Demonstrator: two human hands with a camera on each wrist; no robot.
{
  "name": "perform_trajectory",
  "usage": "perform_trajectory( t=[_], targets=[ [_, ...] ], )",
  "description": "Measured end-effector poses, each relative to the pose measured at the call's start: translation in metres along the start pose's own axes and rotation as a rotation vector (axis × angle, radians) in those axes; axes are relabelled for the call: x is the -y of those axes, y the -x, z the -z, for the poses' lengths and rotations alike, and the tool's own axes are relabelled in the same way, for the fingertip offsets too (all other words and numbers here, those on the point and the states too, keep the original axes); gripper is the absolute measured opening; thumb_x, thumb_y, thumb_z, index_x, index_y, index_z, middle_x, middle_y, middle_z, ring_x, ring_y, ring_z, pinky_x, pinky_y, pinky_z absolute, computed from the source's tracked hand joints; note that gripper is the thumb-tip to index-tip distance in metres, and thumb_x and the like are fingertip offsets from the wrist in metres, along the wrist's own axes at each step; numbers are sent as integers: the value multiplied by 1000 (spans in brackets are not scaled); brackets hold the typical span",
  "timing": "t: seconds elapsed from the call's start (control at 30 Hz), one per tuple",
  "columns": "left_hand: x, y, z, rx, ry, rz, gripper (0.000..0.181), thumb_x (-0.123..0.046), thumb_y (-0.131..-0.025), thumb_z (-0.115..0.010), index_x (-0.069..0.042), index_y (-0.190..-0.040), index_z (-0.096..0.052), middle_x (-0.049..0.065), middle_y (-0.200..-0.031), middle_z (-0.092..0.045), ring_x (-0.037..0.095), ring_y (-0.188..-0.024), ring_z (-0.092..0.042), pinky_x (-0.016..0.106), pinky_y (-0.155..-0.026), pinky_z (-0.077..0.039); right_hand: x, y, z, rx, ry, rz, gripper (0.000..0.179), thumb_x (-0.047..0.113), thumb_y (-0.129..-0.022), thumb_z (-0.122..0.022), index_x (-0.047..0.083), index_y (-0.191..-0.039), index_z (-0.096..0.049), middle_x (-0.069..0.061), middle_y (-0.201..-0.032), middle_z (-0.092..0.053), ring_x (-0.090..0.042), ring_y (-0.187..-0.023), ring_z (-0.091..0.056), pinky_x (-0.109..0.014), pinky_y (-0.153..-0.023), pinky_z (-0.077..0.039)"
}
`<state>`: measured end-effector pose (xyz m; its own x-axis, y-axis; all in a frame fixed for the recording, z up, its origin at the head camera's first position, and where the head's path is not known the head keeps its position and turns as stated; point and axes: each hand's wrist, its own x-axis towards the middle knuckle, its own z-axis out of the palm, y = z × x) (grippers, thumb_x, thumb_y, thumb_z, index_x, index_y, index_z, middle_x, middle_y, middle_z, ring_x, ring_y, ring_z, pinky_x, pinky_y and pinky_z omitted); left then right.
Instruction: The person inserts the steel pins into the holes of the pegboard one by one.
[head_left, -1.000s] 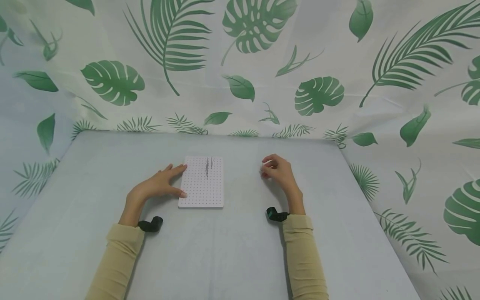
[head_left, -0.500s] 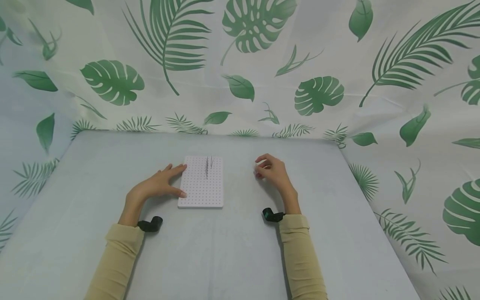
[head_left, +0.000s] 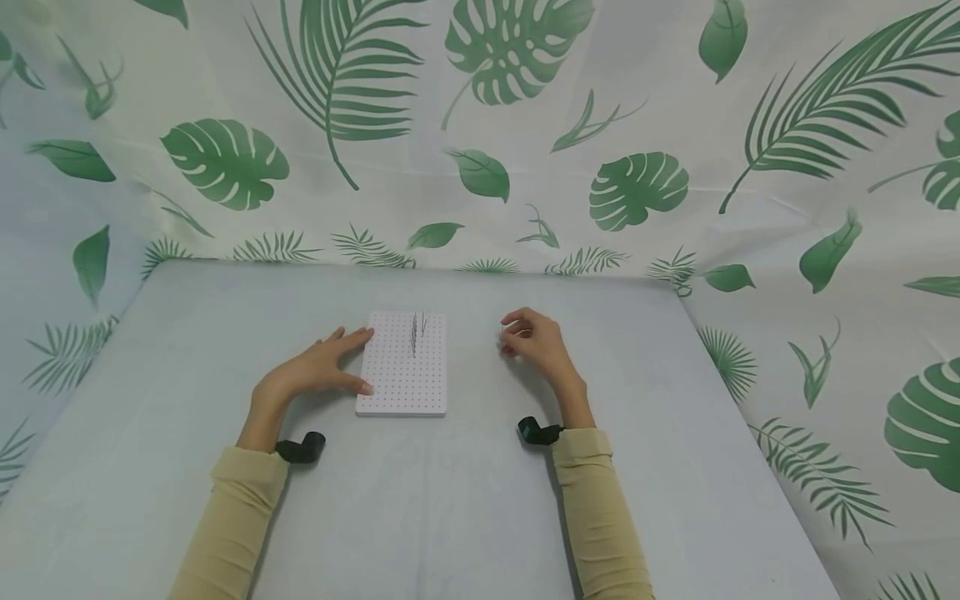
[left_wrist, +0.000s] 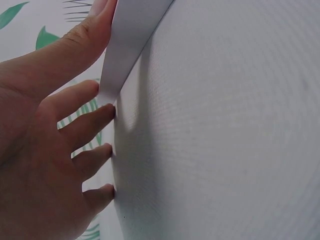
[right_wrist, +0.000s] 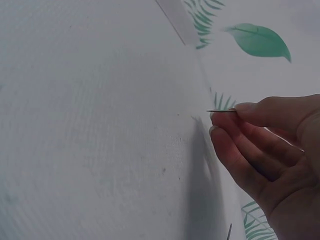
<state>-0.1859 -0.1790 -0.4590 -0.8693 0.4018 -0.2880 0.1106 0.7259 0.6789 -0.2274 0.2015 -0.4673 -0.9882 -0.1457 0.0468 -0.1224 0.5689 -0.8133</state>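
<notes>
A white board [head_left: 405,379] with a grid of small holes lies on the table. Several thin metal needles [head_left: 414,337] stand upright in its far part. My left hand [head_left: 315,367] rests at the board's left side, fingers spread and fairly straight, with thumb and forefinger touching its edge. To the right of the board, apart from it, my right hand [head_left: 542,343] is held over the table. Its thumb and forefinger pinch a needle [right_wrist: 220,111], whose pointed end sticks out in the right wrist view; the other fingers are loosely bent.
The pale table [head_left: 480,500] reaches back to a leaf-patterned cloth [head_left: 525,167]. A small black camera sits at each wrist, the left camera [head_left: 302,450] and the right camera [head_left: 538,431]. Another thin dark sliver [right_wrist: 229,231] shows at the bottom of the right wrist view.
My right hand has moved left, closer to the board, still pinching the needle. The left hand, the board and its standing needles have stayed in place.
</notes>
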Motion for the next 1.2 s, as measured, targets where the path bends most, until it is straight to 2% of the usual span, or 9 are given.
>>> perform_trajectory(
  t=[0.27, 0.57, 0.9, 1.2],
  targets=[
    [0, -1, 0, -1, -4, 5, 102, -39, -83, -84, -8, -163, -28, 19, -171, -18, 49, -157, -1, 72, -123, -1, 7, -1, -7, 2, -5, 14, 21, 6, -93, -72, 2, -113, -67, -16, -97, -76, -23, -78, -76, -26, -66, -58],
    [-1, 0, 1, 0, -7, 1, 103, -39, -83, -84, -8, -163, -27, 20, -170, -18, 49, -157, -1, 72, -123, -1, 16, -3, -17, 17, -51, 59, 21, 5, -92, -75, -1, -112, -69, -19, -98, -77, -28, -80, -77, -29, -68, -62],
    [-2, 1, 0, 3, 7, -3, 103, -39, -83, -84, -7, -163, -27, 20, -170, -18, 50, -157, -1, 72, -123, -1, 21, -1, -25, 5, -17, 38, 19, 9, -91, -77, 3, -108, -71, -13, -94, -77, -20, -76, -75, -30, -68, -63],
    [-1, 0, 0, -1, 0, -4, 103, -39, -83, -84, -8, -163, -28, 19, -170, -19, 49, -157, -1, 71, -123, 0, 25, 0, -31, 8, -33, 84, 15, 8, -92, -76, 2, -106, -73, -13, -93, -77, -22, -78, -76, -29, -68, -63]
  ],
)
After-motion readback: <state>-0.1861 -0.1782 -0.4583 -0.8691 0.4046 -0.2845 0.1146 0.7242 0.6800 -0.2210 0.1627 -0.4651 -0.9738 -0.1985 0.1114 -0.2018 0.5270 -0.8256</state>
